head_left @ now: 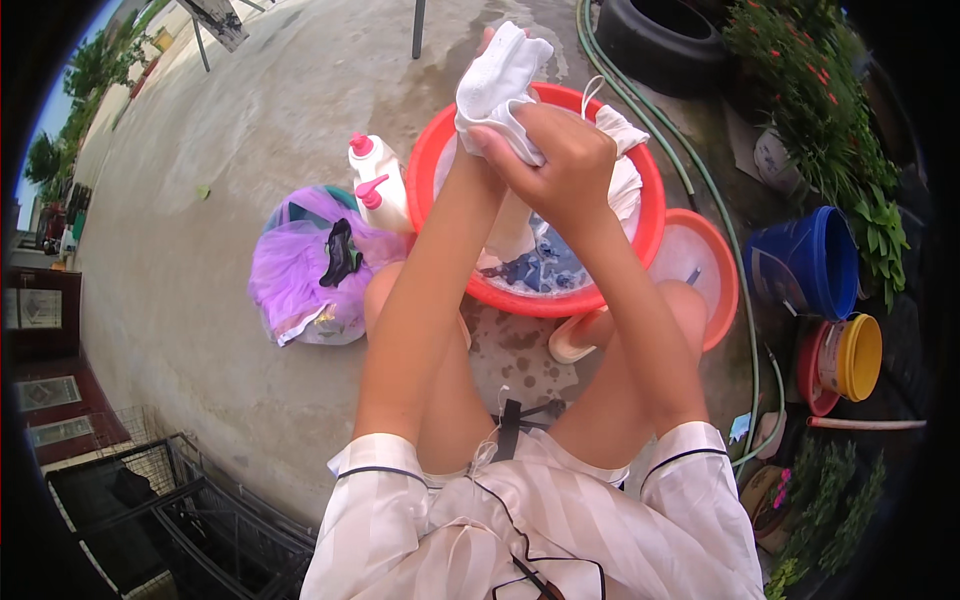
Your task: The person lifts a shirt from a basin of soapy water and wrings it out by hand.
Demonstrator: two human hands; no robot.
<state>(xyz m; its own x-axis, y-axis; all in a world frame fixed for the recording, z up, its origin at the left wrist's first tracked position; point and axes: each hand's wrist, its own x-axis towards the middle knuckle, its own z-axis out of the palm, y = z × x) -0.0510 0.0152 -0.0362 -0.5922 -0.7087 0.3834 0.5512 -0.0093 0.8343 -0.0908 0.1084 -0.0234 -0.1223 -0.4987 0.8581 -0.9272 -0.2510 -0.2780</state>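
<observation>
A white cloth item that looks like a sock is held up over the far side of a red basin. It covers most of my left hand, with only a bit of skin showing past its far edge, so those fingers are hidden. My right hand is closed on the near edge of the sock, its thumb pressed against the fabric. Sudsy water fills the basin below my wrists. Blue cloth soaks in it, and white cloth hangs at the right rim.
White bottles with pink pumps stand left of the basin, beside a purple gauzy heap topped by a black item. To the right are a smaller red basin, a green hose, a blue bucket and a tyre.
</observation>
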